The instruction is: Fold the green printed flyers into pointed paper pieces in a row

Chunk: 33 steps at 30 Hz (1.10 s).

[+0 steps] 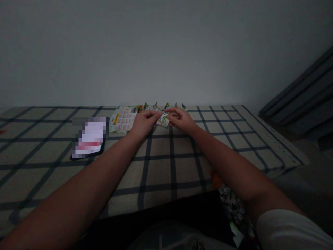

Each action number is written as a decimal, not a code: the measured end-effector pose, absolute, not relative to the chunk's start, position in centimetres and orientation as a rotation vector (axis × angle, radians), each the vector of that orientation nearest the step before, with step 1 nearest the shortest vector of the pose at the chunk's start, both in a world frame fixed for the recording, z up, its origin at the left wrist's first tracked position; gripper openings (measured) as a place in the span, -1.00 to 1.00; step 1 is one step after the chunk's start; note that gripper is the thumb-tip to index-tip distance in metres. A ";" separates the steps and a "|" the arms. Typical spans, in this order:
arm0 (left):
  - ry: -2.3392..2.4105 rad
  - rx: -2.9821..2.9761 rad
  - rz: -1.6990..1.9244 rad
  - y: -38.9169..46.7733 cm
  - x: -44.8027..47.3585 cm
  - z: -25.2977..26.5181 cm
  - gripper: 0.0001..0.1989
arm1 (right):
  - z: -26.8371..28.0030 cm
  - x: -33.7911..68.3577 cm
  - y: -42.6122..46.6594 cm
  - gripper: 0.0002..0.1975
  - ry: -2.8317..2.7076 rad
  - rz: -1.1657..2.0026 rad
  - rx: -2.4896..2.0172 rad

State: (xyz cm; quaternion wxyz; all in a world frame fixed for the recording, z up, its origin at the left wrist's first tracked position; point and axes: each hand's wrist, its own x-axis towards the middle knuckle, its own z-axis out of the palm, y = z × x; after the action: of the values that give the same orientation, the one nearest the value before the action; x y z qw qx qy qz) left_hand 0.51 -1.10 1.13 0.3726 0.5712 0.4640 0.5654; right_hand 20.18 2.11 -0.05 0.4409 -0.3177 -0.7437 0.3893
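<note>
Both my hands meet over the far part of the checked tablecloth. Between them is a small printed piece (163, 121), white and green, paper-like; its exact kind is too small to make out. My left hand (145, 122) pinches its left side with thumb and fingers. From the right, my right hand (181, 119) grips it with the thumb on top and the index finger bent over. Just behind the hands stands a row of several small folded printed pieces (167, 105) with pointed green and brown tops. Left of my left hand lies a printed sheet (124, 119) with a yellow strip and rows of small pictures.
A dark-edged phone or tablet (104, 139), its screen blurred out, lies on the left of the checked tablecloth (158, 166). A pale wall (166, 52) rises behind the table. Dark grey folds (301, 86) hang at the right. Printed material (231, 205) shows below my right forearm.
</note>
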 end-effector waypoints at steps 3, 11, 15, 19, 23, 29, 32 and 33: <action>1.195 1.501 1.467 -1.3 0.6 1.3 -0.64 | -0.2 20.0 2.3 -0.66 -1.823 1.007 -0.802; 1.105 1.477 1.469 -0.9 0.5 1.0 -0.64 | 0.1 19.9 1.9 -0.67 -1.858 0.996 -0.858; 1.119 1.497 1.488 -0.6 0.3 1.0 -0.64 | 0.7 19.8 1.5 -0.71 -1.887 1.000 -0.897; 1.162 1.477 1.486 -1.0 0.6 1.4 -0.62 | 1.0 20.0 1.2 -0.70 -1.947 0.927 -0.971; 1.161 1.410 1.431 -1.2 0.8 1.3 -0.50 | 1.1 20.2 1.4 -0.66 -1.909 0.891 -0.970; 1.196 1.459 1.387 -0.8 0.5 0.6 -0.51 | 1.3 20.2 1.5 -0.66 -1.839 0.877 -0.941; 1.275 1.518 1.402 -1.2 0.4 1.2 -0.62 | 1.4 20.1 1.3 -0.69 -1.861 0.933 -0.932; 1.287 1.535 1.402 -1.3 0.4 1.4 -0.65 | 1.4 20.1 1.3 -0.70 -1.874 0.948 -0.931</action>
State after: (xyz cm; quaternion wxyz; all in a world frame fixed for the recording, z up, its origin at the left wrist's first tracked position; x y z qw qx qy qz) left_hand 0.39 -1.32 1.44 0.3414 0.5900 0.4947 0.5391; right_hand 20.05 1.25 1.41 0.4098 -0.3696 -0.7442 0.3763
